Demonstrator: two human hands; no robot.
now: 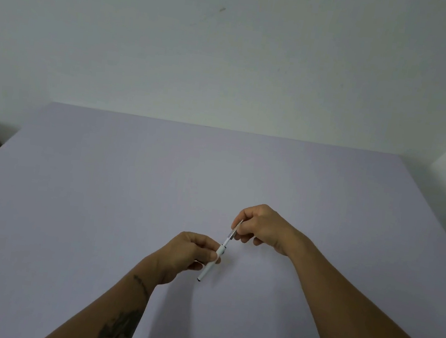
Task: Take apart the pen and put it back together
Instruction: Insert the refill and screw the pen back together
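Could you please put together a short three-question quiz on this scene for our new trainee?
1. Multiple choice: which part does the left hand hold? A) the white pen barrel B) the thin refill C) nothing
2. True or false: the pen lies flat on the table, untouched.
3. Fill in: the right hand pinches the ______ that sticks out of the barrel's far end.

Key: 1. A. 2. False: both hands hold it above the table. 3. refill.
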